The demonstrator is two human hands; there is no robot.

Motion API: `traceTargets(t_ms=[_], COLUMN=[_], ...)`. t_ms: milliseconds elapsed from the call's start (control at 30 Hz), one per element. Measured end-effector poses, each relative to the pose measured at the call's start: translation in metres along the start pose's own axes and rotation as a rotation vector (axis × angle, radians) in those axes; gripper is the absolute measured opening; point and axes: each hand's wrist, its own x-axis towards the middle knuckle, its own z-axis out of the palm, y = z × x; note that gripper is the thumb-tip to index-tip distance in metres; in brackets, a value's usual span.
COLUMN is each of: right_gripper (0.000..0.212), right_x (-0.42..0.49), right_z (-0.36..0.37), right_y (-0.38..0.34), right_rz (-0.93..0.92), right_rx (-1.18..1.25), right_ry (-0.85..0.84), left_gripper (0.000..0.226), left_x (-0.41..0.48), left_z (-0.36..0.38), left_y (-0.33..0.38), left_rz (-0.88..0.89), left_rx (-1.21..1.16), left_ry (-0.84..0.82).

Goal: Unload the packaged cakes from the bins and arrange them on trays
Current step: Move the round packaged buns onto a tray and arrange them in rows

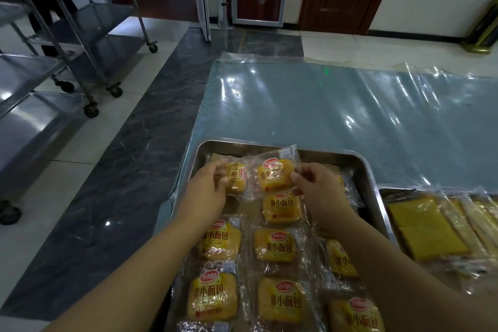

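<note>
A steel tray (334,155) lies on the table's near edge and holds several packaged yellow cakes (275,244) in rows. My left hand (206,187) pinches one wrapped cake (237,178) over the tray's far left corner. My right hand (315,183) pinches another wrapped cake (275,174) beside it, tilted, just above the far row. The cakes in both hands sit side by side, their wrappers touching. My right forearm hides part of the tray's right column.
A second tray (384,193) at the right carries flat yellow packaged cakes (425,226). The table (323,105) is covered with clear plastic sheet. Steel wheeled racks (67,43) stand on the floor at the left. Doors are at the back.
</note>
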Motion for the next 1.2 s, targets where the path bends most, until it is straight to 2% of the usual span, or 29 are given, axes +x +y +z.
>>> traceTargets(t_ms=[100, 167, 333, 433, 700, 767, 833, 933, 1033, 1200], right_gripper=[0.006, 0.005, 0.006, 0.009, 0.006, 0.007, 0.01, 0.014, 0.013, 0.012], right_x=[0.006, 0.009, 0.013, 0.013, 0.011, 0.012, 0.012, 0.012, 0.01, 0.007], right_z=[-0.005, -0.007, -0.008, -0.008, -0.006, -0.004, -0.002, -0.002, -0.005, -0.007], right_y=[0.009, 0.014, 0.021, 0.022, 0.022, 0.024, 0.025, 0.028, 0.03, 0.032], right_rz=[0.041, 0.054, 0.068, 0.062, 0.072, 0.105, 0.129, 0.145, 0.157, 0.137], right_rx=[-0.012, -0.024, -0.02, -0.014, 0.001, -0.017, -0.076, -0.146, -0.138, -0.112], right_ry=[0.117, 0.153, 0.178, 0.182, 0.171, 0.142, 0.109, 0.096, 0.112, 0.143], left_gripper=[0.035, 0.044, 0.061, 0.061, 0.07, 0.071, 0.06, 0.047, 0.048, 0.046], left_x=[0.007, 0.012, 0.024, 0.03, 0.031, 0.027, 0.025, 0.023, 0.024, 0.035], left_z=[0.004, 0.007, 0.016, 0.018, 0.009, 0.009, 0.01, 0.005, -0.001, 0.003], left_y=[-0.01, -0.016, -0.016, -0.015, 0.002, 0.0, -0.003, -0.011, -0.018, -0.016], left_rz=[0.053, 0.097, 0.053, 0.098, 0.109, 0.135, 0.235, 0.373, 0.449, 0.413], left_rx=[0.218, 0.334, 0.298, 0.444, 0.912, 0.897, 0.765, 0.545, 0.623, 0.816], left_ry=[0.007, -0.051, -0.165, -0.209, -0.148, -0.102, -0.112, -0.245, -0.327, -0.23])
